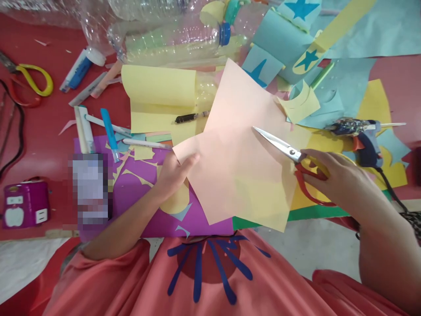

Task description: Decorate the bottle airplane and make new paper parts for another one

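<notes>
My left hand (176, 173) pinches the left corner of a pale peach sheet of paper (237, 145), thumb on top. Several creased angles show in the sheet's outline, and a yellowish area shows at its lower right. In my right hand (338, 180) is a pair of scissors (279, 145) with red and yellow handles. Its blades look closed and point up and left over the sheet. Under the sheet lie purple paper (131, 197) and a green strip (315, 213). A yellow folded sheet (161, 87) and a black pen (186, 118) lie just behind it.
Clear plastic bottles (171, 41) lie along the back. Blue paper pieces with stars (279, 44) stand at back right. A glue gun (365, 140) with its cord lies right. At left are another pair of scissors (36, 79), markers (108, 131), a phone (90, 188) and a purple socket block (26, 204).
</notes>
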Tool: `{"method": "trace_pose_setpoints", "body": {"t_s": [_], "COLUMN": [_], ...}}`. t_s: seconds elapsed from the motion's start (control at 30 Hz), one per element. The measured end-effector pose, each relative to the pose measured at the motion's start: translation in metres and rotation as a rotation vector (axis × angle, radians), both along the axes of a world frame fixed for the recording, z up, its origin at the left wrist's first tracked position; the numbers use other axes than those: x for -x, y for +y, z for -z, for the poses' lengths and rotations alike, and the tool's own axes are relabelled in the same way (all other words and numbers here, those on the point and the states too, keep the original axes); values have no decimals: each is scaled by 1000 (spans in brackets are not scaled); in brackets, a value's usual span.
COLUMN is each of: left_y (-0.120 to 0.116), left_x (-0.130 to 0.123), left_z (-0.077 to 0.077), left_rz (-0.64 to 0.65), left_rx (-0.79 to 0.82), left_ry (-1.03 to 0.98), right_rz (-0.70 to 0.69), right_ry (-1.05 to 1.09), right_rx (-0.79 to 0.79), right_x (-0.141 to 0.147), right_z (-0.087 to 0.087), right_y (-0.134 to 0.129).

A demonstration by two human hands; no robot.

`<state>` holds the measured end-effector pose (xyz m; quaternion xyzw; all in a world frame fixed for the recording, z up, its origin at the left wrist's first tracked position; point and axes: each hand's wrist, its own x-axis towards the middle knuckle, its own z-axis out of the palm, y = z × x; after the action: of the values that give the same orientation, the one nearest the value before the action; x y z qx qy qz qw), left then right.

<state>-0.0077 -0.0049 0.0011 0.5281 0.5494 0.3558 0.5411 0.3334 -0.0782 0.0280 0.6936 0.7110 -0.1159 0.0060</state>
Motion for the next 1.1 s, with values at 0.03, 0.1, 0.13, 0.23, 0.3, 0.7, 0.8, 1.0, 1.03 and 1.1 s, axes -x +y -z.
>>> {"method": "trace_pose_setpoints", "body": {"t_s": [0.03,0.1,0.13,0.23,0.3,0.7,0.8,1.0,1.03,1.1], "left_y": [0,2,2,4,5,27,34,41,41,41], "left_x": [0,1,1,3,4,-12,-14,-11,-10,-8], "left_z": [0,0,0,2,4,-2,0,7,8,9], "left_rz": [10,6,-2,-33,-56,-45,-83,-70,-55,-28], "left_rx": [-8,-21,-22,-16,-15,414,317,256,258,250], "left_ry": [-4,-6,1,25,30,-408,-424,-438,-442,-423], "right_rz": [-16,-42,-63,-134,-209,-664,-778,-984,-982,-953], "right_ry": [12,18,0,-68,-24,300,371,559,626,789], "right_rx": [-36,-80,-95,-209,-338,-346,-320,-260,-276,-297], "right_x": [1,2,2,3,8,108,120,141,143,146], "right_z": [2,3,2,-6,-9,34,32,34,36,40], "right_y": [0,1,1,4,10,32,37,48,50,53]}}
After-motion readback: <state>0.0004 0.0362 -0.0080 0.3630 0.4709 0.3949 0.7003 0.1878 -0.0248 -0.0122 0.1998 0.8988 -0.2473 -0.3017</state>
